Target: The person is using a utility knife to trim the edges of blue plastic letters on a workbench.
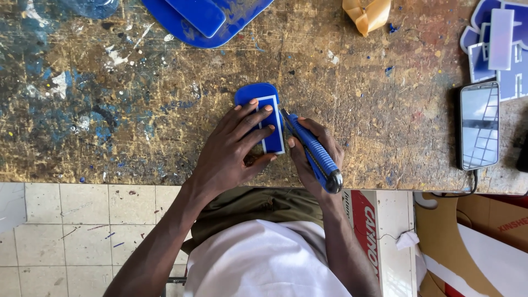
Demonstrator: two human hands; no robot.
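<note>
A worn wooden workbench (137,110) spattered with blue paint fills the scene. At its far edge lies a large blue plastic panel (220,22), and to the right a crumpled tan scrap (367,15). Far right sit blue-and-white cut letter shapes (498,44), with a dark smartphone (479,125) just nearer. White floor tiles (66,231) show near left.

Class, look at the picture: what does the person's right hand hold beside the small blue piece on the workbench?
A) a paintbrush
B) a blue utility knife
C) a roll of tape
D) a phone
B: the right hand grips a blue utility knife, its tip at the edge of the small blue piece that the left hand presses down.
</note>
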